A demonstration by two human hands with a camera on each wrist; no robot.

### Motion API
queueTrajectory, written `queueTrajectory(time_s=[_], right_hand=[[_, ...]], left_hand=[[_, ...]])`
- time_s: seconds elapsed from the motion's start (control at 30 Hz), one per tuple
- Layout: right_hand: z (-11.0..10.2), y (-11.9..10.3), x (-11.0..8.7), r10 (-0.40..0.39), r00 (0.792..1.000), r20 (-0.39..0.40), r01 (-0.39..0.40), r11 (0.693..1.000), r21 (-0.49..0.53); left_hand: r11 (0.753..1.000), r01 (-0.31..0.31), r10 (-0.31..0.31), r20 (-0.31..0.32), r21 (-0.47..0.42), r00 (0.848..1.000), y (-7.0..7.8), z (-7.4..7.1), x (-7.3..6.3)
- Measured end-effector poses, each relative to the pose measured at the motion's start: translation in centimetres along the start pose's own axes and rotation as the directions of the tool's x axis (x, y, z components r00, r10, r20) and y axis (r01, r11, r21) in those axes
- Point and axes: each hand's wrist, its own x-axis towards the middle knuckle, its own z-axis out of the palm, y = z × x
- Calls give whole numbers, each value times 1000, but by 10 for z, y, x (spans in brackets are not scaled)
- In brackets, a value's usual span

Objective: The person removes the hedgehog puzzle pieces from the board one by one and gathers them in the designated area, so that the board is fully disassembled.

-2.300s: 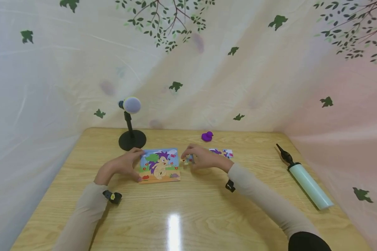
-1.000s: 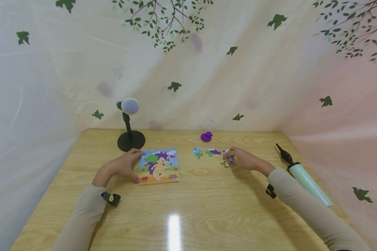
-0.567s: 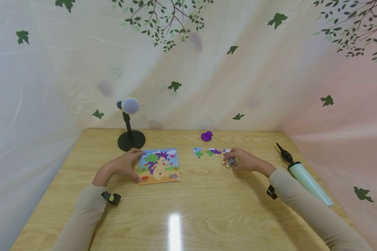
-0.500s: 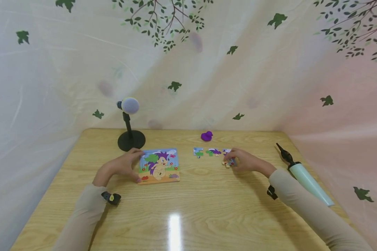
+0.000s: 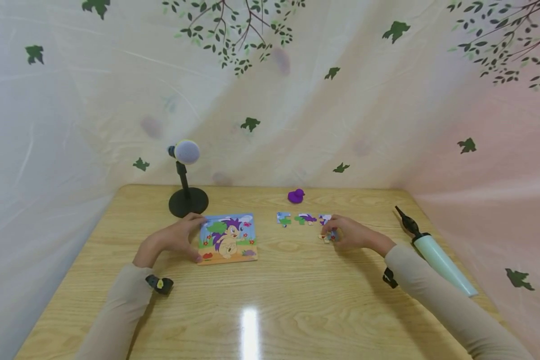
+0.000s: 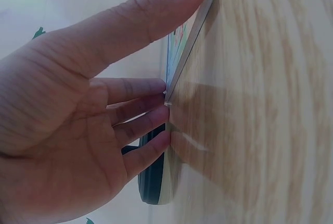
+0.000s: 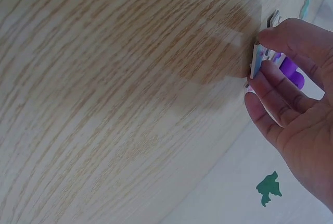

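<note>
Nearest me on the wood-grain tabletop (image 5: pixel 198 315), the left hand (image 5: pixel 174 239) spans the left edge of a hedgehog puzzle board (image 5: pixel 228 240), thumb and fingers apart at its corners; I judge that uneven pressure could skew it. Off to the right, the right hand (image 5: pixel 350 233) has its grip clamped on one puzzle piece (image 5: pixel 328 237) — only thumb and fingertips, so it might slip. Just beyond, three loose pieces (image 5: pixel 307 218) lie in a row, the last partly hidden; a stray knuckle could nudge it — perhaps toward the purple duck (image 5: pixel 295 196) farther back.
</note>
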Motion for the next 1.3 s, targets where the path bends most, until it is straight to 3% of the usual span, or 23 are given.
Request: queueTrajectory(time_s=[0.47, 0.77, 1.0, 1.3], right_hand=[[-3, -4, -1, 15, 1000, 26, -15, 1000, 8], [-2, -9, 7, -6, 1000, 3, 6, 1000, 17], [7, -30, 31, -18, 1000, -13, 19, 999, 46], [20, -74, 77, -113, 994, -9, 113, 986, 124]], left_hand=[[1000, -6, 6, -4, 4, 1000, 0, 0, 0], [1000, -3, 3, 3, -16, 1000, -1, -1, 0], [1000, -6, 6, 1, -8, 1000, -2, -1, 0], [1000, 3, -3, -2, -7, 1000, -2, -1, 1]])
